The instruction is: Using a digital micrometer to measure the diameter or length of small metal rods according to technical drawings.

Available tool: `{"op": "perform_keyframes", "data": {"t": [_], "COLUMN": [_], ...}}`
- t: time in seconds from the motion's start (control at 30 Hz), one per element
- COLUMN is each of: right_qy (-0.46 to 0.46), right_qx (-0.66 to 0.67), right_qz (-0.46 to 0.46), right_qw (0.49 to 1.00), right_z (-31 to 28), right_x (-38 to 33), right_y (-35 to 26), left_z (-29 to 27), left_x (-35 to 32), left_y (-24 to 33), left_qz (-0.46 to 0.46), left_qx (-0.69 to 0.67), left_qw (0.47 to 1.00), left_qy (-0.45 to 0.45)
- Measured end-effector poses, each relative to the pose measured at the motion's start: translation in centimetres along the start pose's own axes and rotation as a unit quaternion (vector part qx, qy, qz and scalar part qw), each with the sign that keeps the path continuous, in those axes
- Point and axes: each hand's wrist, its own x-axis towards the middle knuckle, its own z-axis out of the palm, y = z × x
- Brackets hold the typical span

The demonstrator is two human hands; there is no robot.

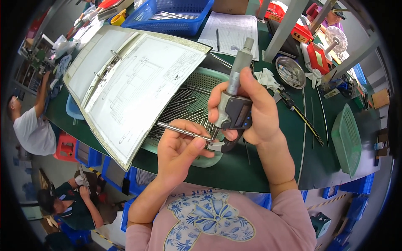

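My left hand (178,152) pinches a slim metal rod (178,129), its right end at the jaws of a digital micrometer. Wrapped round the micrometer (236,109) is my right hand (264,111), with the thumb on its upper barrel. The micrometer's frame curves down beside my left fingertips. Whether the jaws touch the rod is hard to make out. Behind my hands a green perforated basket (209,77) holds many similar metal rods (178,104). An open binder (138,85) with a technical drawing lies tilted over the basket's left part.
A blue basket (167,27) with rods and a paper sheet (234,31) with a pen (217,39) lie at the back. To the right are a caliper (299,111), a round metal bowl (290,72) and a green basket (346,140). Other people (71,201) sit at left.
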Motion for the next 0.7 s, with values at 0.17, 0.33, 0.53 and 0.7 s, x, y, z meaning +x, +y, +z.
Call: {"op": "perform_keyframes", "data": {"t": [0.17,0.33,0.53,0.7], "right_qy": [0.006,-0.015,-0.006,0.001], "right_qx": [-0.022,0.011,-0.180,-0.257], "right_qz": [0.004,0.016,-0.027,-0.015], "right_qw": [1.000,1.000,0.983,0.966], "right_z": [0.3,0.3,-0.1,1.0], "right_x": [0.1,-0.1,-0.6,-0.4], "right_y": [0.0,0.0,-1.0,-0.7], "left_z": [-0.1,0.3,-0.7,-0.3], "left_x": [0.0,0.0,-0.6,-0.9], "left_y": [0.0,0.2,1.2,2.2], "left_qz": [0.007,0.001,-0.040,-0.170], "left_qx": [0.002,-0.028,0.076,0.093], "left_qw": [1.000,0.999,0.996,0.974], "left_qy": [0.009,0.034,-0.021,-0.119]}}
